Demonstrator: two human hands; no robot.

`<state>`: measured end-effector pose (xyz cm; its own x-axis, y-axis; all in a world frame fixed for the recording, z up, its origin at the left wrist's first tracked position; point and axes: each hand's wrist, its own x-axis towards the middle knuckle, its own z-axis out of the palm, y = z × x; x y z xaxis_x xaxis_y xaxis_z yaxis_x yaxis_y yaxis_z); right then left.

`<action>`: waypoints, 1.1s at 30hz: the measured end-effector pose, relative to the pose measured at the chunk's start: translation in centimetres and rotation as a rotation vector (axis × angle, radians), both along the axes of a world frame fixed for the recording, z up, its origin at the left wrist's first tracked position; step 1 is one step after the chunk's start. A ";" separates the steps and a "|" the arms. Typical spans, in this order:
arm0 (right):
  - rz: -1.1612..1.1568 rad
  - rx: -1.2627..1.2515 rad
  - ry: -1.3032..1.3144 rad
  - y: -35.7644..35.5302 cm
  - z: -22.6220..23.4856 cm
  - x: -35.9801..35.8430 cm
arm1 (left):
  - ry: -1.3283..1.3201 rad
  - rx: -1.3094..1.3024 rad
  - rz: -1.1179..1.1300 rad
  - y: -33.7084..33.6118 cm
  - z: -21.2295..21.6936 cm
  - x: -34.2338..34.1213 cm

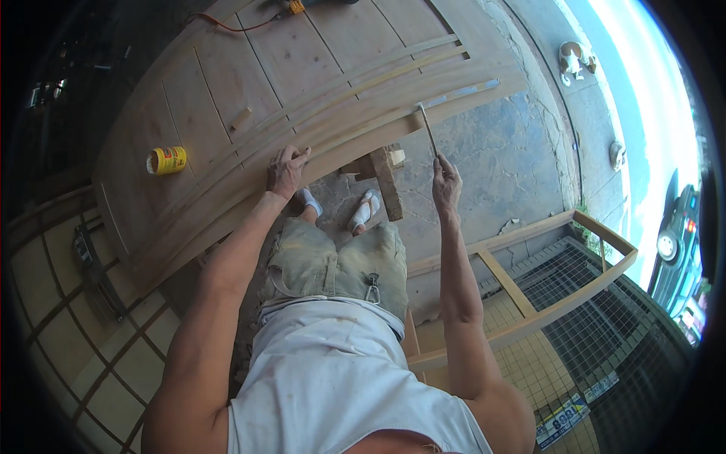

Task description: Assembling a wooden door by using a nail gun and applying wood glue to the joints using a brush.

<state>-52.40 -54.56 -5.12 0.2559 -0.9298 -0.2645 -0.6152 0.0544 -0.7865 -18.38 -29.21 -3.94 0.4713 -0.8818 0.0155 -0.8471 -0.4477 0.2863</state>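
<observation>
A large wooden panel door with long strips and grooves lies across in front of me. My left hand rests on its near edge, fingers a little bent and apart, with nothing visible in it. My right hand is closed round a slim tool with a thin shaft. The tool's pale tip touches the door's near edge, beside a whitish streak; its exact kind is unclear. On the panel's left part sits a yellow can with a pale opening. A small wooden block lies farther in.
A power tool with an orange cord lies at the panel's far edge. Below the panel stands a wooden support near my feet. At right are a wooden frame and wire mesh. Two animals lie by the road; a dark vehicle stands beyond.
</observation>
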 end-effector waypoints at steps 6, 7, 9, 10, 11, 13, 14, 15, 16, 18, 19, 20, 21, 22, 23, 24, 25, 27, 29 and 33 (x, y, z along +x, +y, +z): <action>0.178 -0.057 -0.181 2.5 0.9 0.4 | 0.213 -0.093 0.080 0.0 -1.6 0.0; 0.114 0.097 -0.213 3.0 1.6 0.6 | 0.147 -0.025 0.083 0.4 -1.7 -0.3; 0.175 0.103 -0.036 3.7 3.2 1.8 | 0.053 -0.133 0.063 0.7 -1.7 -0.1; 0.228 0.115 0.019 4.1 4.4 2.7 | 0.093 -0.162 0.071 0.8 -1.7 -0.2; 0.229 0.107 0.011 4.9 5.6 4.3 | 0.101 -0.130 0.080 0.5 -1.6 -0.1; 0.411 0.040 -0.033 6.4 8.9 8.8 | 0.124 -0.155 0.102 0.5 -0.9 0.0; 0.510 -0.035 -0.070 7.4 11.1 11.1 | 0.181 -0.048 0.094 0.7 -0.3 0.1; 0.563 -0.077 -0.019 8.6 13.8 13.4 | 0.150 -0.103 0.144 1.4 0.4 0.2; 0.632 -0.082 -0.153 10.1 16.4 16.3 | 0.126 -0.151 0.119 2.0 1.3 0.7; 0.775 -0.051 -0.053 12.9 21.4 22.5 | 0.167 -0.139 0.081 4.4 3.2 1.7; 0.878 -0.009 0.044 14.6 23.4 25.9 | 0.173 -0.165 0.107 6.7 4.2 2.9; 1.005 -0.218 0.013 16.6 24.9 29.6 | 0.187 -0.284 0.227 9.2 5.0 4.5; 1.110 -0.398 0.044 18.5 26.0 33.0 | 0.200 -0.404 0.338 11.9 5.7 6.1; 1.185 -0.478 0.016 20.5 26.8 36.6 | 0.151 -0.443 0.495 14.8 6.3 8.0; 1.233 -0.521 0.073 22.5 27.3 39.9 | 0.105 -0.477 0.642 17.9 6.6 9.8; 1.321 -0.611 0.144 24.3 27.5 43.3 | 0.090 -0.482 0.798 20.8 6.7 11.9; 1.406 -0.749 0.146 26.2 27.4 47.0 | 0.102 -0.461 0.969 23.0 6.5 14.2; 1.503 -0.948 0.182 31.2 26.2 54.3 | 0.099 -0.595 1.011 26.1 5.9 18.1; 1.569 -1.224 0.261 36.3 24.3 61.1 | 0.172 -0.666 1.056 27.7 5.0 23.9; 1.713 -0.979 0.717 44.2 19.4 70.4 | 0.318 -0.703 0.970 27.7 3.9 30.3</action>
<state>18.02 -10.31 14.31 0.9060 0.2074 -0.3690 0.2758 -0.9505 0.1431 11.96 -1.49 0.01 0.9939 -0.0135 0.1094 -0.1006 -0.5167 0.8502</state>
